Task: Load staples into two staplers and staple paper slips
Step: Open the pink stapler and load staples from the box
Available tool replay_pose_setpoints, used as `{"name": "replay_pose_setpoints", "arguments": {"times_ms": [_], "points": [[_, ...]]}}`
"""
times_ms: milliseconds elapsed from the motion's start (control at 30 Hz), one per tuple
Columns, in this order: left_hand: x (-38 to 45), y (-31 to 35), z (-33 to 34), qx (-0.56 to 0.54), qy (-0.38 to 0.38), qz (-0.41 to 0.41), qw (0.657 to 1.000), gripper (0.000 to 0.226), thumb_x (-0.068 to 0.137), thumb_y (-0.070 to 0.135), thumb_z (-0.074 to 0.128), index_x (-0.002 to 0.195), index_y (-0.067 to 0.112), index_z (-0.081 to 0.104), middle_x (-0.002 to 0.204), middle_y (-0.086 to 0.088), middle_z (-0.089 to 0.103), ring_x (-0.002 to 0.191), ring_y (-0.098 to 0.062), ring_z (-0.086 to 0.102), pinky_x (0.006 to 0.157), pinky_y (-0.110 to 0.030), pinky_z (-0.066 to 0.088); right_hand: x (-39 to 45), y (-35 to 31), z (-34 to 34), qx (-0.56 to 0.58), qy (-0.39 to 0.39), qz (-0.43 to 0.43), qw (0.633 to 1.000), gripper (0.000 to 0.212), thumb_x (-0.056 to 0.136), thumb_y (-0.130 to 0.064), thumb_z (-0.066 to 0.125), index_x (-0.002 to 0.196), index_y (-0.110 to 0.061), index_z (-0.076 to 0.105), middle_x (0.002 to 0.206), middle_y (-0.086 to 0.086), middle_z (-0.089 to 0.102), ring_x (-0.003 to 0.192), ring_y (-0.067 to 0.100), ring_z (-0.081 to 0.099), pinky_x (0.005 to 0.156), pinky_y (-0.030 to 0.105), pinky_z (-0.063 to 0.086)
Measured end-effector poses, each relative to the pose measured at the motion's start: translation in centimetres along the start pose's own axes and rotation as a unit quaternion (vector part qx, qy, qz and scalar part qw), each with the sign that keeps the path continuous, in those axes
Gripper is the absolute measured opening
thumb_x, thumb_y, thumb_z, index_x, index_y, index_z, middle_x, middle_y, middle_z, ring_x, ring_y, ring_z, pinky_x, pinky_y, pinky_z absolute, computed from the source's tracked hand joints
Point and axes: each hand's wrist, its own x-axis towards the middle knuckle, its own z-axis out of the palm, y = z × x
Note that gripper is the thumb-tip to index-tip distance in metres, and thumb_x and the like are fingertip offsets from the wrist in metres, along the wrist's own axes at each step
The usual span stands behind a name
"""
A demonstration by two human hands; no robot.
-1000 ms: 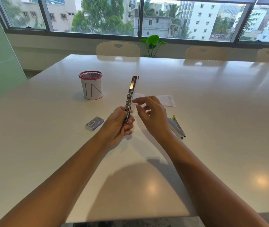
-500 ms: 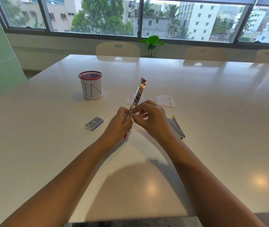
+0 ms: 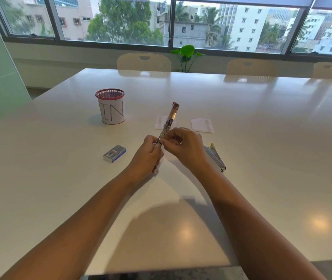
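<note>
An opened red-tipped metal stapler points up and away over the table's middle. My left hand grips its lower end. My right hand pinches at the stapler's lower part just above the left hand; what its fingertips hold is hidden. A second stapler, grey with a yellow tip, lies on the table right of my right wrist. A small blue-grey staple box lies to the left. Two white paper slips lie beyond the hands.
A white cup with a red mesh rim and the letters "IN" stands at the back left of the white table. Chairs and a green plant sit past the far edge, under the windows.
My right hand moved from open beside the stapler onto its lower part and now pinches there. The stapler tilted a little to the right. The left hand kept its grip.
</note>
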Motion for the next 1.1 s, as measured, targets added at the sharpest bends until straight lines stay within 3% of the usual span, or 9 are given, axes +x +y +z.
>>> {"name": "replay_pose_setpoints", "arguments": {"times_ms": [100,300,467,600,700,767,867,967,1100], "points": [[-0.2,0.0,-0.1,-0.039,-0.012,-0.021,0.999,0.013,0.1,0.018,0.027,0.102,0.01,0.036,0.07,-0.007,0.045,0.046,-0.014,0.041,0.041,-0.024,0.039,0.1,0.6,-0.5,-0.021,-0.051,-0.023,0.998,0.013,0.084,-0.016,0.067,0.095,-0.014,0.074,0.08,-0.006,0.059,0.063,-0.001,0.05,0.061,0.004,0.039],[0.1,-0.1,-0.5,-0.084,0.002,-0.039,0.996,0.015,0.1,0.015,0.027,0.109,0.009,0.037,0.072,-0.008,0.045,0.05,-0.014,0.04,0.04,-0.024,0.038,-0.2,0.3,0.2,-0.068,-0.071,-0.065,0.993,0.017,0.089,-0.016,0.06,0.102,-0.017,0.071,0.087,-0.007,0.055,0.068,0.003,0.051,0.065,0.004,0.035],[0.1,0.4,-0.5,-0.199,0.007,-0.067,0.978,0.015,0.096,0.007,0.03,0.104,0.007,0.042,0.066,-0.005,0.044,0.047,-0.011,0.033,0.039,-0.022,0.029,0.1,0.2,0.2,0.071,0.086,0.038,0.993,0.008,0.089,-0.02,0.06,0.096,-0.015,0.061,0.085,-0.003,0.061,0.067,-0.003,0.054,0.063,0.004,0.041],[-0.2,0.5,-0.9,-0.243,-0.056,-0.067,0.966,0.017,0.096,0.01,0.03,0.1,0.007,0.047,0.058,-0.002,0.05,0.043,-0.01,0.033,0.038,-0.022,0.027,0.5,0.3,-0.1,0.275,0.099,0.216,0.932,0.055,0.09,-0.034,0.056,0.135,-0.013,0.033,0.106,0.005,0.059,0.091,0.016,0.062,0.08,0.032,0.055],[-0.5,0.6,-0.7,-0.235,-0.113,-0.078,0.962,0.018,0.098,0.014,0.031,0.105,0.005,0.045,0.055,-0.001,0.053,0.042,-0.01,0.034,0.04,-0.023,0.025,0.5,0.2,-0.2,0.433,0.083,0.24,0.865,0.074,0.092,-0.03,0.054,0.147,-0.014,0.008,0.108,0.001,0.058,0.097,0.016,0.06,0.082,0.03,0.054],[-0.4,0.7,-0.8,-0.244,-0.107,-0.089,0.96,0.021,0.098,0.014,0.033,0.114,0.004,0.043,0.059,-0.005,0.058,0.041,-0.011,0.037,0.037,-0.02,0.029,0.6,0.2,-0.3,0.461,0.099,0.237,0.849,0.072,0.094,-0.027,0.051,0.148,-0.016,0.006,0.102,0.0,0.061,0.1,0.018,0.061,0.087,0.037,0.053],[-0.2,0.7,-1.6,-0.303,-0.082,-0.111,0.943,0.022,0.098,0.011,0.036,0.119,0.01,0.042,0.067,-0.013,0.066,0.04,-0.011,0.047,0.035,-0.018,0.04,0.7,-0.1,-0.4,0.379,0.092,0.192,0.901,0.057,0.098,-0.028,0.042,0.147,-0.02,0.015,0.114,0.0,0.059,0.11,0.021,0.056,0.096,0.043,0.048],[-0.1,0.9,-1.9,-0.346,-0.082,-0.107,0.928,0.021,0.096,0.009,0.036,0.114,0.007,0.046,0.067,-0.013,0.068,0.038,-0.01,0.049,0.035,-0.015,0.041,-0.2,-0.5,0.1,0.206,-0.004,0.037,0.978,0.049,0.098,-0.024,0.042,0.144,-0.02,0.027,0.137,0.009,0.046,0.113,0.019,0.053,0.089,0.029,0.047],[0.2,0.5,-2.2,-0.371,-0.071,-0.121,0.918,0.021,0.095,0.017,0.034,0.088,0.008,0.052,0.048,0.003,0.05,0.031,-0.004,0.035,0.029,-0.013,0.025,-0.8,-0.3,0.9,0.066,-0.148,-0.038,0.986,0.055,0.092,-0.032,0.054,0.142,-0.022,0.035,0.133,0.008,0.048,0.121,0.018,0.048,0.099,0.03,0.043]]}}
